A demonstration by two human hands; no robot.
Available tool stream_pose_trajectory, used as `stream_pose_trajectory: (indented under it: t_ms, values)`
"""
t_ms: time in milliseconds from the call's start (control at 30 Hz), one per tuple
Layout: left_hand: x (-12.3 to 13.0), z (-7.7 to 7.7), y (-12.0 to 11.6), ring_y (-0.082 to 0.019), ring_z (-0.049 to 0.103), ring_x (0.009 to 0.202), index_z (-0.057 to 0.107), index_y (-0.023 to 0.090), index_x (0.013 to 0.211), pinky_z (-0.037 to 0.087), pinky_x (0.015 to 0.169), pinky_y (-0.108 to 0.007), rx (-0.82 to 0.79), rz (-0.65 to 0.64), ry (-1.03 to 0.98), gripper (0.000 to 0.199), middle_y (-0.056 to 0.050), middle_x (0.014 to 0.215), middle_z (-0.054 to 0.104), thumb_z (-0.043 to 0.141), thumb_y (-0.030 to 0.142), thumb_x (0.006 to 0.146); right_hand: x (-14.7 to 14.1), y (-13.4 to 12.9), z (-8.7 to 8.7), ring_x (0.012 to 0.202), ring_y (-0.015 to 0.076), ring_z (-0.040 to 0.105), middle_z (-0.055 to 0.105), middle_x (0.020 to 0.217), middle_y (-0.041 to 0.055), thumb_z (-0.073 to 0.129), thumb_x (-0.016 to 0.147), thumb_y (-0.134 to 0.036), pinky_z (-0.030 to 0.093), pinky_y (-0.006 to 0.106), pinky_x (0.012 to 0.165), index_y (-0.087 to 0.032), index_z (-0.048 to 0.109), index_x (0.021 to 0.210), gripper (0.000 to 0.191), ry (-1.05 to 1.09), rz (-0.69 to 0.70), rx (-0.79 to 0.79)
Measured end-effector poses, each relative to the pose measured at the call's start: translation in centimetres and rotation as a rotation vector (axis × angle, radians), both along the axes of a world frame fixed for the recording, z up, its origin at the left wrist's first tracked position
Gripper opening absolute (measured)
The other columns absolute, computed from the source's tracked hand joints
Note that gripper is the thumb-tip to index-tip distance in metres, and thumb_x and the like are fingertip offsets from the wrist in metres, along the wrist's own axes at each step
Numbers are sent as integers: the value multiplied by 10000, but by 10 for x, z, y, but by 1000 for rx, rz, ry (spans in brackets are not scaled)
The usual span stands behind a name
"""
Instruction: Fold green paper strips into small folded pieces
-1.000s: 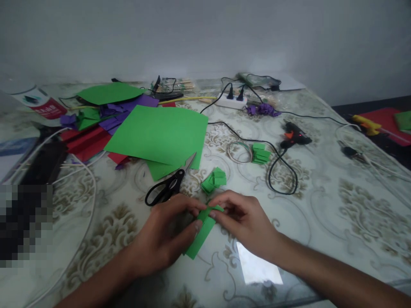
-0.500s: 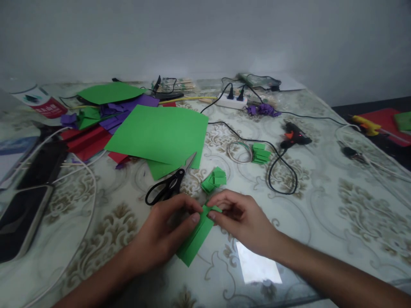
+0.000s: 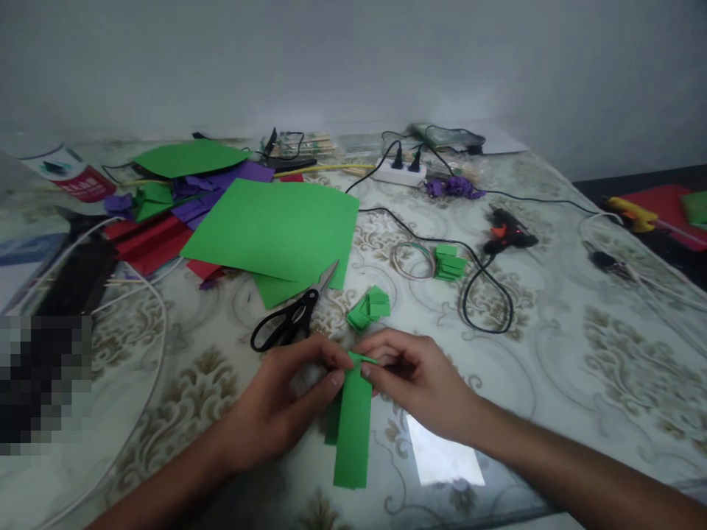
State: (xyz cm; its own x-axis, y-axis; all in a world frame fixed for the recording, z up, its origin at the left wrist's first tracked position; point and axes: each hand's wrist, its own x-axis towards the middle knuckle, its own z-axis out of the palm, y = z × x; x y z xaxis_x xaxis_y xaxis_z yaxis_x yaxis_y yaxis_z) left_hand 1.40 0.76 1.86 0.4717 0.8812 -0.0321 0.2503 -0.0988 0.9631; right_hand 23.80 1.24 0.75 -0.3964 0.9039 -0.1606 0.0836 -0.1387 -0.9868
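Note:
Green paper strips (image 3: 354, 434) hang down toward the table's front, with their upper end folded. My left hand (image 3: 303, 394) pinches that end from the left, thumb and fingertips pressed on it. From the right, my right hand (image 3: 417, 375) grips the same end, where a narrow flap sticks out sideways. Just beyond my fingers lies a small bundle of folded green paper (image 3: 369, 308). Black-handled scissors (image 3: 295, 313) rest behind my left hand, their blades over a large green sheet (image 3: 276, 232).
Red paper (image 3: 149, 239) and purple paper lie at the left. A black glue gun (image 3: 508, 230), its looped cable, a tape ring (image 3: 413, 261) and more folded green pieces (image 3: 449, 263) sit at the right. Behind stands a white power strip (image 3: 400, 172).
The green strips have swung from slanting down-left to hanging nearly straight down, and a second layer shows behind the front one. Both hands have stayed almost in place.

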Motion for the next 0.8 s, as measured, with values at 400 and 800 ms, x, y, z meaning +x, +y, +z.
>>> stream_pose_trajectory:
  t_ms: [400,800]
  values:
    - [3,3,-4,-178,629,959,637,255,1270,517,814,-296,423,-253,80,516,-47,1088,624,518,-39,863,0,2,0,632,128,570,694,745,27,716,869,-261,385,246,571,-130,748,949,157,50,43,-141]
    - [4,-1,-9,-206,580,938,635,226,1137,472,831,-360,493,-272,229,394,-49,1046,589,543,-25,848,3,3,1,655,131,597,775,856,59,661,916,-254,402,248,587,-165,803,983,180,-1,78,-90]
